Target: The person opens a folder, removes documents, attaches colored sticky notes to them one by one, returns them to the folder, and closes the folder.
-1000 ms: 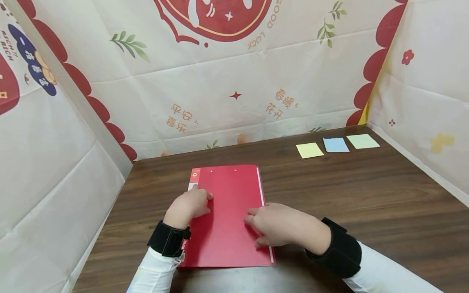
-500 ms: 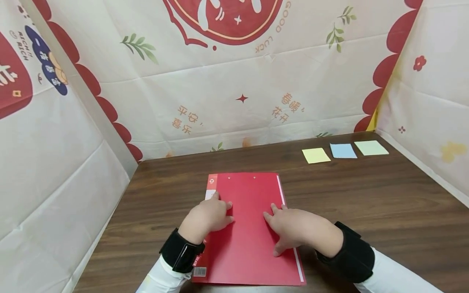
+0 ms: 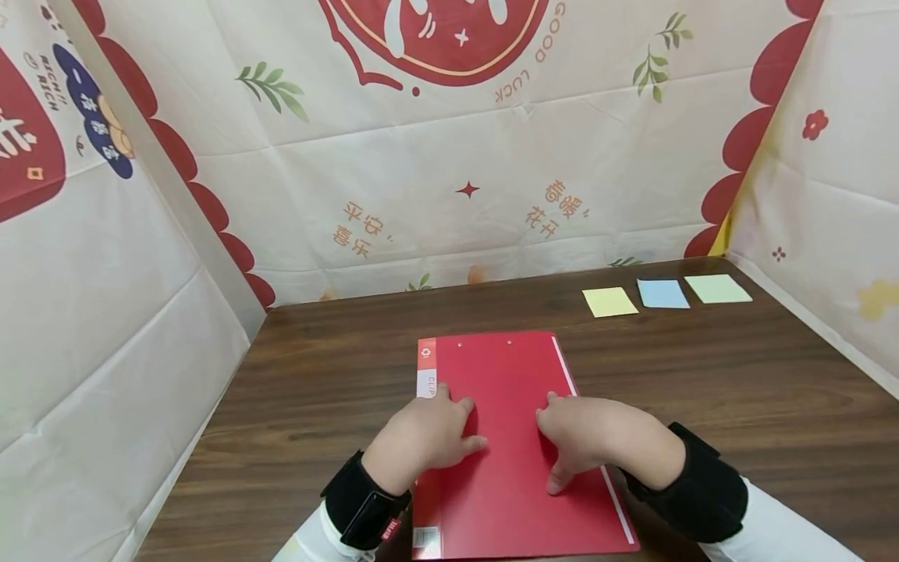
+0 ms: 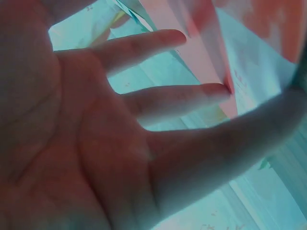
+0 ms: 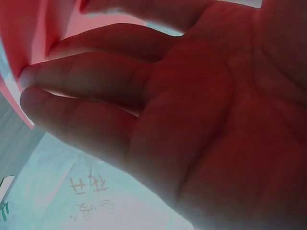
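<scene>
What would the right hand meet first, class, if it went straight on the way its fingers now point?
Most likely the red folder: the right hand points inward over it, fingertips at or near its surface; exact contact is hard to judge.

Under left hand (image 3: 431, 433) and right hand (image 3: 588, 435): red rectangular folder (image 3: 509, 382), white-striped edge. Beyond right hand: yellow, pale-blue and pale-green square paper notes (image 3: 663, 294). Around: brown wood-grained tabletop (image 3: 316, 375).
</scene>
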A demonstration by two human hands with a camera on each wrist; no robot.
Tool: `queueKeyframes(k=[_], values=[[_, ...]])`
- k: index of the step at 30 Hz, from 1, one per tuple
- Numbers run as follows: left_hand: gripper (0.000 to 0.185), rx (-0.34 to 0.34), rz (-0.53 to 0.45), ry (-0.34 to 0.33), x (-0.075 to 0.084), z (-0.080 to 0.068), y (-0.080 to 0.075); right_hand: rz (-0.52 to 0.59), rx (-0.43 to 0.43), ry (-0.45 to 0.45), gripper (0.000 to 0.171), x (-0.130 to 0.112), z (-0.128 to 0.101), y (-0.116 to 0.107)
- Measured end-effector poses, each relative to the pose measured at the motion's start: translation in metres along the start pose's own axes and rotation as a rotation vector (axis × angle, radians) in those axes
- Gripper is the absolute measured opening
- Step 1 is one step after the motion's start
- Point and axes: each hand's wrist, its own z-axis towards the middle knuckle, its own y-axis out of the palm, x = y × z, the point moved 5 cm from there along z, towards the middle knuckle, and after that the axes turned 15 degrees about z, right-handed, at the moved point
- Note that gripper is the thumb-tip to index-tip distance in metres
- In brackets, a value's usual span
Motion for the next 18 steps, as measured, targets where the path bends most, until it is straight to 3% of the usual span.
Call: queueKeyframes(k=[5, 7, 13, 18], values=[[0.085, -0.012, 0.046, -0.033, 0.012, -0.007, -0.002, -0.025, 0.012, -0.017, 0.068, 0.003, -0.002, -0.003], [0.094, -0.035, 0.064, -0.011, 0.022, -0.013, -0.004, -0.045, 0.013, -0.025, 0.068, 0.003, -0.003, -0.004], [0.105, -0.124, 0.072, 0.2, 0.061, -0.029, -0.001, -0.067, 0.026, -0.038, 0.063, 0.002, -0.003, -0.005], [0.1, -0.107, 0.09, 0.297, 0.086, -0.033, 0.008, -0.06, 0.06, -0.027, 0.057, 0.007, -0.006, -0.005]])
